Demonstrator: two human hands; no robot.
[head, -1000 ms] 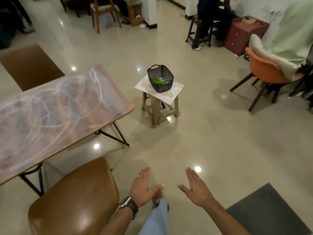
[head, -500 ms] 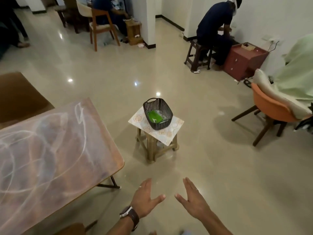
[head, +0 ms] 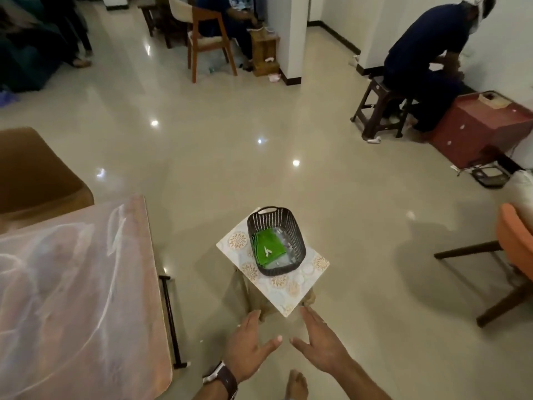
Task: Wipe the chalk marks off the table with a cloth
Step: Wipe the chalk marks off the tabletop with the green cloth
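Observation:
A brown table (head: pixel 86 327) smeared with white chalk swirls fills the lower left. A folded green cloth (head: pixel 268 249) lies inside a dark plastic basket (head: pixel 298 241), with small white chalk bits on and beside it. The basket stands on a small stool with a patterned white top (head: pixel 284 293) in the middle of the floor. My left hand (head: pixel 248 350), with a watch on its wrist, and my right hand (head: pixel 320 345) hang with straight fingers just in front of the stool, holding nothing.
A brown chair (head: pixel 37 174) stands behind the table. An orange chair (head: pixel 513 255) is at the right edge. A person sits on a dark stool (head: pixel 380 111) by a red cabinet (head: pixel 478 125) at the back right. More chairs and people are at the far wall.
I have walked toward the stool, so the basket with the cloth is now much nearer and just beyond my hands. The table has slid to my left. Both hands stay open.

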